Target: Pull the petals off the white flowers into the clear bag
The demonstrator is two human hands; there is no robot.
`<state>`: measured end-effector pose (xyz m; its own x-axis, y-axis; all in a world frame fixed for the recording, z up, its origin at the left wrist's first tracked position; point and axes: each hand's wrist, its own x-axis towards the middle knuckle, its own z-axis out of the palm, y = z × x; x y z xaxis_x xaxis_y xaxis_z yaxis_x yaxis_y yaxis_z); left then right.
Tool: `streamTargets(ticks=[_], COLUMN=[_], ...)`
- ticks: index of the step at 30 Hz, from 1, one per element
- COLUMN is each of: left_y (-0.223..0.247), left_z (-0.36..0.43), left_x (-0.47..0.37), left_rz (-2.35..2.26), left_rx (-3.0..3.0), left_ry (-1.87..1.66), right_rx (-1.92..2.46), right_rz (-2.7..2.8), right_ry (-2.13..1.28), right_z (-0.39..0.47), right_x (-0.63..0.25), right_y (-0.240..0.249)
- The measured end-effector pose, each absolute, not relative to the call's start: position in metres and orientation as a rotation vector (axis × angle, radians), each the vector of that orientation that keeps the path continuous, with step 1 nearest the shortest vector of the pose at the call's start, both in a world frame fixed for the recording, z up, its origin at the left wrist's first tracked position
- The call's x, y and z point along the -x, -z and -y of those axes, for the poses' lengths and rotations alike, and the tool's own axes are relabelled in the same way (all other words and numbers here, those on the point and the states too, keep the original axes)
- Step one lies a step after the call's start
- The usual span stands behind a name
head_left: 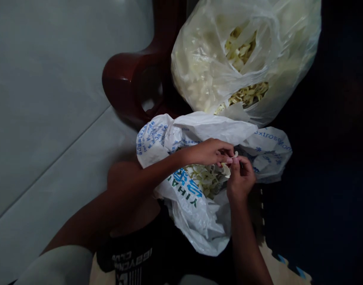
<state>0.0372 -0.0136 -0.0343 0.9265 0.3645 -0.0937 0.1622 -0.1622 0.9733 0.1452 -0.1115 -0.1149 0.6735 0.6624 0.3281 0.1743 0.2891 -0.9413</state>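
Over an open white printed sack [212, 122], my two hands meet with fingertips almost touching. My left hand [215, 152] reaches in from the left, its fingers closed in a pinch. Opposite it, my right hand [242, 176] is also closed, thumb against finger. Between them is a pale, curled, petal-like strip [225, 170], one end sticking up above the fingertips and the other hanging below. Similar pale strips [203, 178] lie in a loose heap inside the sack, partly hidden by my left forearm. What the strips are, I cannot make out.
Behind the sack stands a large translucent plastic bag [199, 67] full of yellowish strips, visible through its openings. A dark red wooden furniture piece [118, 75] is at its left. Grey floor tiles [50, 99] extend to the left. A pale mat edge [276, 261] shows at lower right.
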Motion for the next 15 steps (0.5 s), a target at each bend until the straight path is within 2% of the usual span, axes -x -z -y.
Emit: streamTargets(ticks=[10,15], left_y=[0.041,0.040], left_z=[0.010,0.017], left_x=[-0.039,-0.043], left_rz=[-0.501,-0.631], left_rx=[-1.776,-2.233], left_ry=[-0.218,-0.334], right_rx=[1.307,1.330], right_rz=[0.893,0.791], right_ry=[-0.351,-0.331], right_z=[0.114,0.112], right_x=[-0.142,-0.141], right_y=[0.110,0.117])
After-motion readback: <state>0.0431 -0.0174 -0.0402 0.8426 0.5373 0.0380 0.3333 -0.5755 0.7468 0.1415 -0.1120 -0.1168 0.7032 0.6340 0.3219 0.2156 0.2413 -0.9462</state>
